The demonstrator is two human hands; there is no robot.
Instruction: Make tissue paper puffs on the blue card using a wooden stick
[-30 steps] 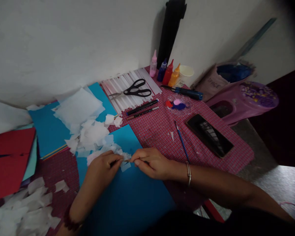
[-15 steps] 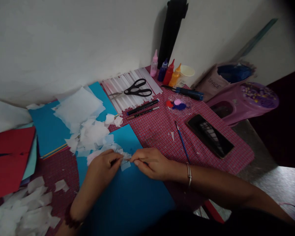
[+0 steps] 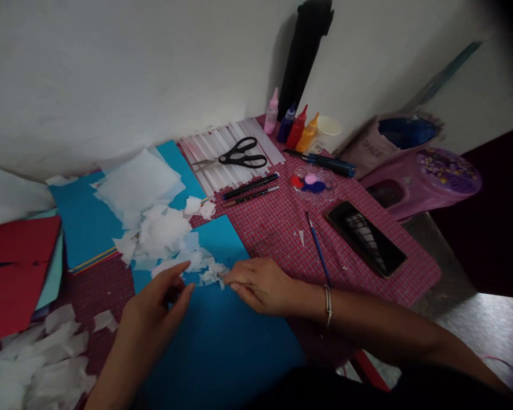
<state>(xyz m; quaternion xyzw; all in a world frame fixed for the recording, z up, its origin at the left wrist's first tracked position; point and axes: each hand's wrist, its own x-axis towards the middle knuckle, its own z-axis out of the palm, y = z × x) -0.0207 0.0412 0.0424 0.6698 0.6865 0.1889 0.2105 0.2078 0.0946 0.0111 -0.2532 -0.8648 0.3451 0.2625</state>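
Note:
My right hand [image 3: 260, 285] is closed around a thin stick [image 3: 222, 275], mostly hidden by the fingers. The stick's tip meets a crumpled cluster of white tissue paper [image 3: 212, 273] on a blue sheet [image 3: 222, 336]. To the left, my left hand [image 3: 158, 307] holds nothing, its thumb and index finger apart above the sheet. Several torn white tissue pieces [image 3: 165, 228] are heaped just beyond the cluster. A stack of white tissue squares [image 3: 139, 179] lies farther back.
Scissors [image 3: 241, 156] rest on white paper strips [image 3: 207, 145]. Behind stand several paint bottles [image 3: 297, 130]. A phone [image 3: 365, 236], a blue paintbrush [image 3: 318, 245] and a paint palette [image 3: 312, 182] lie right. Red paper [image 3: 17, 273] and loose tissue pieces [image 3: 47, 364] are at left.
My left hand has let go near the tissue cluster and drawn back left, its fingers spreading. My right hand stays in nearly the same place, still gripping the stick.

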